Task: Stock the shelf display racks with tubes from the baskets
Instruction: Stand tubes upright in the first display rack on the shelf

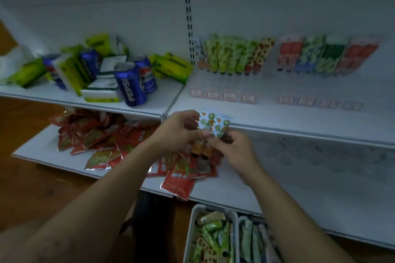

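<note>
Both hands meet just in front of the front edge of the upper shelf [299, 123], a flat white metal board. The left hand [181, 128] curls its fingers and thumb round a pair of tubes [213, 124], and the right hand [235, 147] pinches the same pair lower down, near the caps. The tubes are soft and flat-crimped at the top, white with green and orange prints, narrowing to orange caps that point down (blur hides any lettering).

Towards the back edge of that shelf stand two clear plastic display racks [224, 83], with stocked tubes [230, 55] upright in rows along their rear and red-framed price labels [213, 94] along their fronts.

On the shelf's left section glossy blue cola cans [130, 85] stand and lean among yellow-green tissue packs [173, 66]. Crinkled red foil sachets [96, 134] lie heaped on the lower shelf [277, 177], some overhanging its front edge, partly hidden by the forearms.

Below, two pale rectangular baskets [192, 220] sit side by side, holding loose tubes.
</note>
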### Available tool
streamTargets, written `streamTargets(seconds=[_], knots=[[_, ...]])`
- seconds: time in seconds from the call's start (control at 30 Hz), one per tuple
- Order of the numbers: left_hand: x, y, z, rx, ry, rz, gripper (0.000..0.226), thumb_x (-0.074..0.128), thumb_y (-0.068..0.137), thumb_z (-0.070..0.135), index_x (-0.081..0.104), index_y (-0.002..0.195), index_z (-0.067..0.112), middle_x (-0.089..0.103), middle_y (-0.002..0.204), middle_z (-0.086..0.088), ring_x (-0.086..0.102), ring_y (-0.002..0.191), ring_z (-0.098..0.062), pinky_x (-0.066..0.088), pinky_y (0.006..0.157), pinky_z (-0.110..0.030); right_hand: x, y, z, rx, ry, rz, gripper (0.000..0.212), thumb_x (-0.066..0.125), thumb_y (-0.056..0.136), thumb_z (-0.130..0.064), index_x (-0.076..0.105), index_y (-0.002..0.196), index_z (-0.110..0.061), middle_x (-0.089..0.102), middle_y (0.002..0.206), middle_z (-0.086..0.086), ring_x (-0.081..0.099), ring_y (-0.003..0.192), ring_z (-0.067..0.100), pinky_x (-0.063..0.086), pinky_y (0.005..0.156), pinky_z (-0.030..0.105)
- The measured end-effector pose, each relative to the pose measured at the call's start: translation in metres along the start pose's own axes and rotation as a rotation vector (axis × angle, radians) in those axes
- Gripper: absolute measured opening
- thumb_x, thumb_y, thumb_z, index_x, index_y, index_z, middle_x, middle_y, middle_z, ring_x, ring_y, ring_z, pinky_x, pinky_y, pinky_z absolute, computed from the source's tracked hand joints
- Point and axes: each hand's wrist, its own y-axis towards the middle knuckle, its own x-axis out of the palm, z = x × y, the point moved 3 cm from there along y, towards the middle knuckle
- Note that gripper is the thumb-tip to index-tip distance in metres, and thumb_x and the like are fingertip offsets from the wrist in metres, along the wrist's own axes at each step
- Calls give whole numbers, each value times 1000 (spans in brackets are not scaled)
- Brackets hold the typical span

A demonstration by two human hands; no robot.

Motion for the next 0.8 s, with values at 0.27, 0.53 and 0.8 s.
streamTargets(seconds=[0.27, 0.53, 0.8], knots=[[-52, 51, 67, 131, -24, 201, 20, 76, 78, 28, 67, 87, 12, 71, 87, -13, 69, 74, -17, 58, 64, -31, -29, 57, -102, -142, -283, -18, 37, 64, 86, -45, 66, 74, -11, 68, 66, 5, 68, 61, 19, 58, 63, 46], [-100, 116, 69, 192, -111, 401, 17, 78, 77, 21, 65, 67, 20, 66, 75, -8, 67, 75, -24, 60, 72, -43, -31, 128, -160, -408, -455, 86, 31, 73, 79, -32, 54, 98, -17, 67, 81, 1, 65, 69, 16, 56, 61, 38], [-104, 173, 45, 261, -34, 414, 32, 83, 70, 12, 57, 88, 7, 68, 82, -7, 70, 73, -22, 60, 66, -44, -22, 180, -159, -661, -613, 151, 17, 69, 85, -31, 63, 88, -16, 65, 74, -4, 57, 70, 8, 41, 56, 20]])
